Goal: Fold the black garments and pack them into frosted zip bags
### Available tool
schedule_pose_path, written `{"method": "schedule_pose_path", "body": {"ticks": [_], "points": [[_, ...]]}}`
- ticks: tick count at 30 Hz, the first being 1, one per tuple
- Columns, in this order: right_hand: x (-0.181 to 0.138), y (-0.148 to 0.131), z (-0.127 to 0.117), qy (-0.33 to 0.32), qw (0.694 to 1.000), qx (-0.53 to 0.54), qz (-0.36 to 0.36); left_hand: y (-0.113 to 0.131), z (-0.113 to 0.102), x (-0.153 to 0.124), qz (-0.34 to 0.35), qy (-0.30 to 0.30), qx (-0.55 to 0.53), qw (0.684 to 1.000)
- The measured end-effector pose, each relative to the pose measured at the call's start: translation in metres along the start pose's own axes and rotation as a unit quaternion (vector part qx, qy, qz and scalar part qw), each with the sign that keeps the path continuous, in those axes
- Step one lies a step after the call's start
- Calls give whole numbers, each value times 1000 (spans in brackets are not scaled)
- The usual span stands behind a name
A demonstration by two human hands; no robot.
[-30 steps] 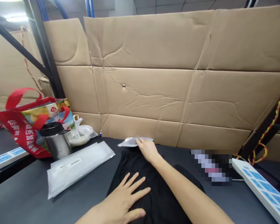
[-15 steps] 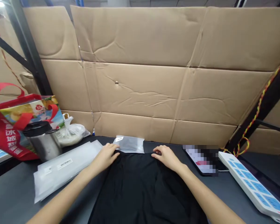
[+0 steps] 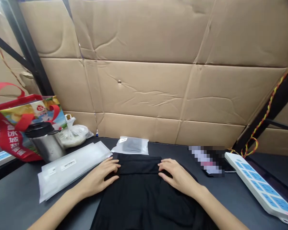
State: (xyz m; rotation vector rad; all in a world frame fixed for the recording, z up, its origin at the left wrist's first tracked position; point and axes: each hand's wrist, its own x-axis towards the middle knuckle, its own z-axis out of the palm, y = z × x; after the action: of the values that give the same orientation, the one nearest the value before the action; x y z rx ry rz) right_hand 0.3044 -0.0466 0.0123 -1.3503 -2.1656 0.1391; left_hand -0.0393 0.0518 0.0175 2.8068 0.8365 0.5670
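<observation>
A black garment [image 3: 139, 191] lies flat on the dark table [image 3: 19, 198] in front of me, its top edge folded over into a band. My left hand [image 3: 99, 177] rests on the left end of that band, fingers stretched flat. My right hand [image 3: 176, 175] lies on the right end, fingers also flat and pressing the cloth. A small clear plastic bag [image 3: 132, 146] with a white label lies just beyond the garment's top edge.
A stack of clear plastic bags [image 3: 69, 167] lies to the left. Behind it stand a steel flask [image 3: 44, 142], a red printed tote bag [image 3: 16, 123] and a tied white plastic bag [image 3: 74, 134]. A white power strip [image 3: 259, 187] and a phone [image 3: 210, 159] lie at right. Cardboard walls [image 3: 158, 89] back the table.
Both hands have drawn back toward me from the far edge, and the garment's top edge now lies folded over into a band. One second ago the left hand lay flat lower on the cloth.
</observation>
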Motion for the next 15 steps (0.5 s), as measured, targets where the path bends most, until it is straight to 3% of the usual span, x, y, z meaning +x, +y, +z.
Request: {"method": "schedule_pose_path", "body": {"ticks": [2, 6, 10, 15], "points": [[-5, -1, 2, 3, 1000, 7, 13, -1, 1, 0, -21, 4, 3, 1000], [-4, 2, 0, 45, 998, 24, 40, 0, 3, 17, -31, 65, 18, 997], [-7, 24, -14, 130, 976, -2, 174, 3, 8, 29, 21, 30, 22, 999], [-18, 53, -25, 104, 964, -5, 247, -13, 14, 21, -67, 99, 17, 993]]}}
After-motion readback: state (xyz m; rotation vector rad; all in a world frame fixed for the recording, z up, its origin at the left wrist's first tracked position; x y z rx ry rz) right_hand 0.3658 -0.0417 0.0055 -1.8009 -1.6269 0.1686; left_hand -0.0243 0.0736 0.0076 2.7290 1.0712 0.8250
